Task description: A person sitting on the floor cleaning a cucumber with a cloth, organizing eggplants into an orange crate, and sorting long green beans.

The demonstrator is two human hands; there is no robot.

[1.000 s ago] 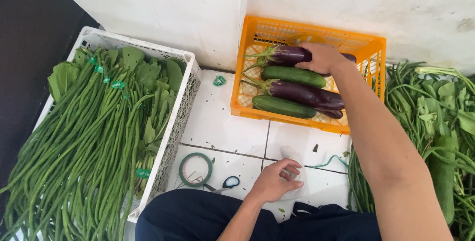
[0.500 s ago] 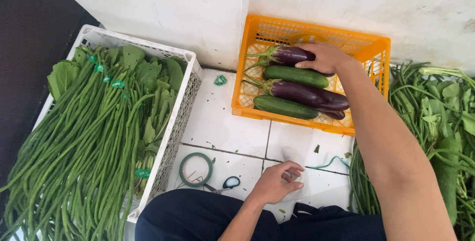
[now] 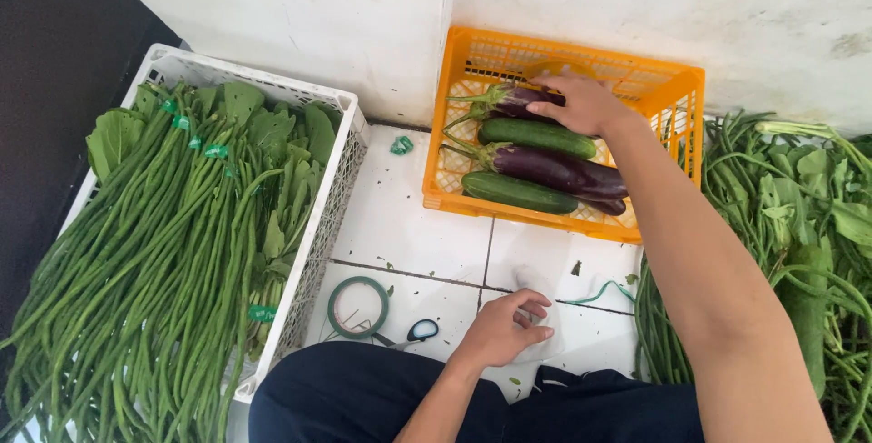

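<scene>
While right hand perhaps touches eggplant, orange crate

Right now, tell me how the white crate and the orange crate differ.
The white crate is heaped with long green beans and leaves; the orange crate holds a few eggplants and cucumbers, its mesh floor showing. The right hand reaches into the orange crate; no hand touches the white crate. Both are slotted plastic.

A white crate brims with long beans; beside it lie a tape roll and scissors. Right of it, loose greens.
</scene>
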